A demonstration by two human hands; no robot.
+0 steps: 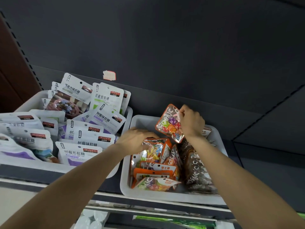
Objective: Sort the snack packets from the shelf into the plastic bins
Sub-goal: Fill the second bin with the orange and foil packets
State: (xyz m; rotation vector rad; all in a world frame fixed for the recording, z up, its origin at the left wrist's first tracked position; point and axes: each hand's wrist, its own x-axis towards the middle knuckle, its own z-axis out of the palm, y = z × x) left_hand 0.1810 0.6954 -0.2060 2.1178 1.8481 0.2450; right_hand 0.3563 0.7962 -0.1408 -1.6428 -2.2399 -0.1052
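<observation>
Candy packet (170, 123), clear with an orange border and bright wrapped sweets inside, hangs tilted above the far end of the right plastic bin (219, 134), at about one o'clock from the frame's middle. The right hand (192, 122) holds it: the grip is a pinch of fingertips and thumb on the packet's upper right edge, so the packet's body lies to the nine o'clock side of that hand and slants down toward five o'clock, its lower corner just above the packets already in the bin.

The left hand (135, 140) is in the same bin at nine o'clock from the held packet, palm down, fingers curled over the top of an orange-edged cartoon packet (154, 152) standing at the head of a row; its grip looks closed on that packet's top edge.

More orange candy packets (155, 173) fill the bin's left half, and dark brown mosaic-print packets (198, 172) its right half.

At nine o'clock, touching or just beside this bin, a left plastic bin (129, 113) holds upright white pouches (107, 98) with purple and green labels. Both bins sit on a dark shelf (181, 103); a small red-edged sticker (109, 75) is on its back panel at twelve o'clock.
</observation>
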